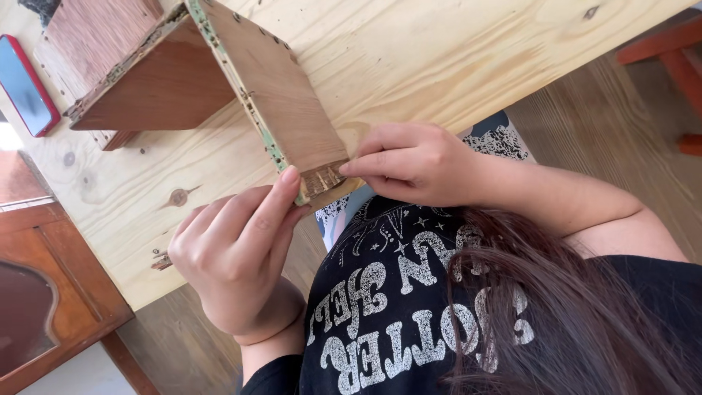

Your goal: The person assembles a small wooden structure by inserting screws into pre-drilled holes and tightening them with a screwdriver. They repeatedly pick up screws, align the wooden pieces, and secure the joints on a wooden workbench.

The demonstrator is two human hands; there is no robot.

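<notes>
A brown plywood box [278,95] with thin panels and a green-stained edge rests on a pale pine tabletop [409,58]. Its near corner reaches the table's front edge. My left hand [234,252] presses its thumb and fingers against the left side of that corner. My right hand [413,161] pinches the rough end of the corner panel from the right with its fingertips. Both hands touch the same panel end.
A phone in a red case [25,84] lies at the table's far left. A dark wooden cabinet [44,292] stands lower left. An orange-red wooden frame [669,55] is at the upper right over a wooden floor [607,139]. My dark printed shirt and long hair fill the lower right.
</notes>
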